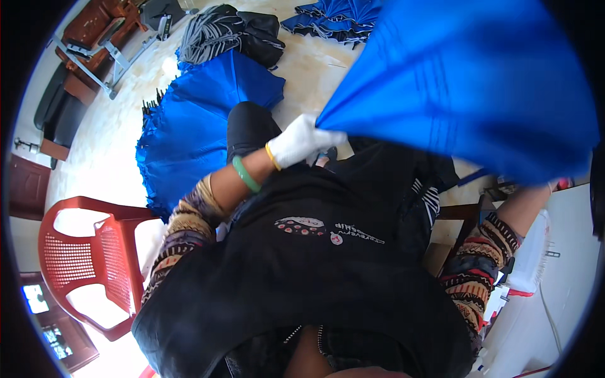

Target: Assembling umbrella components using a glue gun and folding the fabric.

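My left hand (304, 140), in a white glove, is closed on the pointed end of a blue umbrella canopy (466, 82). The cloth spreads from that hand up and to the right, raised in front of my body. Stitched lines and folds run across it. On the right side, my right forearm (526, 211) reaches up to the canopy's lower edge. The cloth hides my right hand and its fingers, so what they do cannot be seen.
A pile of blue umbrella canopies (189, 120) lies on the floor at my left. Beyond it are a black-and-white striped bundle (214, 34) and more blue folded canopies (340, 16). A red plastic chair (116, 264) stands at left, near exercise equipment (107, 60). A white surface (567, 264) borders the right.
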Tool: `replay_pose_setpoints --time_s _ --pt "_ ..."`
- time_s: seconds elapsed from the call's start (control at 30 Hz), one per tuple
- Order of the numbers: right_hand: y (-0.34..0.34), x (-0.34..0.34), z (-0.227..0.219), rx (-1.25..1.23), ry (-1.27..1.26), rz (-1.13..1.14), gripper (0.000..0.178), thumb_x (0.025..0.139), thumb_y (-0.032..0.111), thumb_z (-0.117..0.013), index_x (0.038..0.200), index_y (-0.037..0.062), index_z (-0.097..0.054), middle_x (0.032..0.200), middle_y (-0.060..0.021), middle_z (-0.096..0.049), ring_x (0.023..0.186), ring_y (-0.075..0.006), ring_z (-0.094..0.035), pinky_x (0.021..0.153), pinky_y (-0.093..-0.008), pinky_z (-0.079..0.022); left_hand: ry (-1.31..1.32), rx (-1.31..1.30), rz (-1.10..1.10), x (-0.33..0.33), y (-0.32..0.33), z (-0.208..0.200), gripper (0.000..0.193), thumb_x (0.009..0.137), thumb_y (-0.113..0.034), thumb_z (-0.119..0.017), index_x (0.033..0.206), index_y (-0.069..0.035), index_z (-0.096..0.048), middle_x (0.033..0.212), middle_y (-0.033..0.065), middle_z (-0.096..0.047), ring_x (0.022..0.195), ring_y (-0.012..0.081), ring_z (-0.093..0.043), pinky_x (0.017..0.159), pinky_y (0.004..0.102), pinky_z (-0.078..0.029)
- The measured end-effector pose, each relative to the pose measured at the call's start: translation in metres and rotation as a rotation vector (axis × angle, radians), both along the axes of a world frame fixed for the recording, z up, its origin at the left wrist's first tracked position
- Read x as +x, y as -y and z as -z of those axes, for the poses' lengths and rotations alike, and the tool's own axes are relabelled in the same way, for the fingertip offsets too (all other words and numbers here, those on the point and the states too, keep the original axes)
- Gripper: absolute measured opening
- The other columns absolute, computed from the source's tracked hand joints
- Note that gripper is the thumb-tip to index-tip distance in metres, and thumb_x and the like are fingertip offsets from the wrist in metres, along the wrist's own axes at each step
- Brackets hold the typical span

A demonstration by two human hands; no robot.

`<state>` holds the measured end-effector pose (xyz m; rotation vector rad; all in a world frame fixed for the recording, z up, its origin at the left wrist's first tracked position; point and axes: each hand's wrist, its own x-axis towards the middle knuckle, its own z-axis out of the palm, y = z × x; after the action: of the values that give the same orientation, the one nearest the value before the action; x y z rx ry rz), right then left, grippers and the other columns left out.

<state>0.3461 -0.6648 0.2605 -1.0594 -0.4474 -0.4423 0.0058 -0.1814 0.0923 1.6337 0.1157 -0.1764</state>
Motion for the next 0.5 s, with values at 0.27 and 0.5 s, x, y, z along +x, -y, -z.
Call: replay_pose_setpoints --time_s 0.27,0.5 --pt "-0.221 -0.188 0.115 -0.654 0.008 -0.291 0.023 0.090 0.016 -0.052 0.103 -0.0013 -0.061 0.103 -0.0115 -0.063 0.094 -0.0192 -0.060 0.086 -0.0299 -0.046 0.497 -0.344 -0.089 0.068 0.000 -0.051 0.028 0.087 -0.030 -0.064 0.094 -0.003 -0.064 0.070 0.0052 -0.061 0.066 0.0135 -0.060 0.060 0.0265 -0.047" --pt "-0.333 -0.257 0.174 -0.296 -0.351 -0.971 0.033 0.099 0.029 -0.042 0.112 -0.0001 -0.052 0.079 -0.0029 -0.055 0.069 -0.0122 -0.053 0.063 -0.0271 -0.044 0.436 -0.057 -0.187 0.072 0.006 -0.062 0.039 0.084 -0.035 -0.068 0.099 0.000 -0.066 0.085 0.0070 -0.067 0.080 0.0110 -0.060 0.073 0.0284 -0.049"
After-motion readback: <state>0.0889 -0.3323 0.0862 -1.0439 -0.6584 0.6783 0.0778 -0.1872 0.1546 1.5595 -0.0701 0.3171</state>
